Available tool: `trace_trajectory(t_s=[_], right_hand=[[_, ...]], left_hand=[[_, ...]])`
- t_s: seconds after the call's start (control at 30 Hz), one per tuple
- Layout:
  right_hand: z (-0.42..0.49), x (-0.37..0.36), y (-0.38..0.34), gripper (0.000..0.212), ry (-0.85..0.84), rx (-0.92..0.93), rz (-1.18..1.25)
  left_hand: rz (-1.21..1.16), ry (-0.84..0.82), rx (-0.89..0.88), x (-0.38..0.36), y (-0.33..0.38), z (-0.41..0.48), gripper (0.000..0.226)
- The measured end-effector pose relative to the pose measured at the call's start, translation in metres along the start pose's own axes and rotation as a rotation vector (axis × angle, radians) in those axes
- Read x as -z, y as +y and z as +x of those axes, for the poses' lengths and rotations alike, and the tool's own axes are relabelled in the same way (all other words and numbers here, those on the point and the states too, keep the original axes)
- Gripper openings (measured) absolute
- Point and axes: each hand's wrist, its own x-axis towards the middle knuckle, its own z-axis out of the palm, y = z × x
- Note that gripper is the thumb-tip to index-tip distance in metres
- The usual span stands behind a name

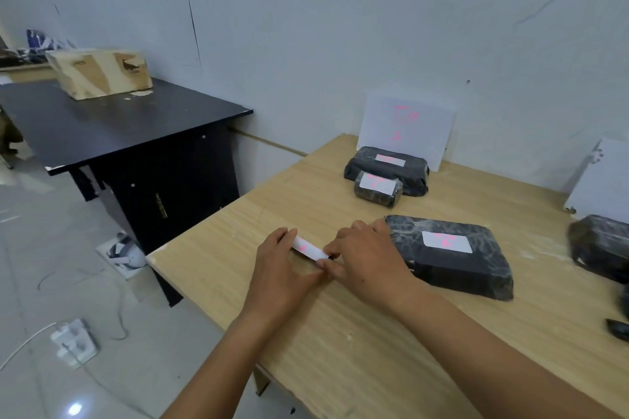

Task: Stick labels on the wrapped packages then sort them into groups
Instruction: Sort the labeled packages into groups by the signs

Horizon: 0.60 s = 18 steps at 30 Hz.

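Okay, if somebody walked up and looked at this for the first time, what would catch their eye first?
Probably the two hands, left and right, meeting at the near left part of the wooden table, pinching a small white label with pink writing between them. Just right of them lies a big black package already bearing a label. Farther back, two more labelled packages sit before a white sign with pink lettering leaning on the wall.
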Motion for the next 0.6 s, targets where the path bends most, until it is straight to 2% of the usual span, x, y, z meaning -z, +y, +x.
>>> trace_trajectory(t_s=[0.1,0.2,0.33,0.5,0.6], right_hand=[[0.002,0.003,0.007,0.036,0.006,0.037,0.015],[0.001,0.01,0.031,0.034,0.066,-0.044,0.042],[-0.009,0.01,0.064,0.039,-0.043,-0.142,0.047],[-0.027,0.007,0.085,0.038,-0.009,-0.221,-0.003],[-0.034,0.011,0.095,0.039,-0.02,-0.278,-0.019]], left_hand=[[-0.017,0.039,0.009,-0.006,0.001,0.004,0.087],[-0.053,0.035,0.007,-0.011,0.006,0.009,0.088],[-0.039,-0.006,0.008,-0.027,0.022,0.024,0.08],[0.032,-0.017,-0.003,-0.059,0.043,0.054,0.083],[0.114,-0.022,0.04,-0.077,0.056,0.068,0.096]])
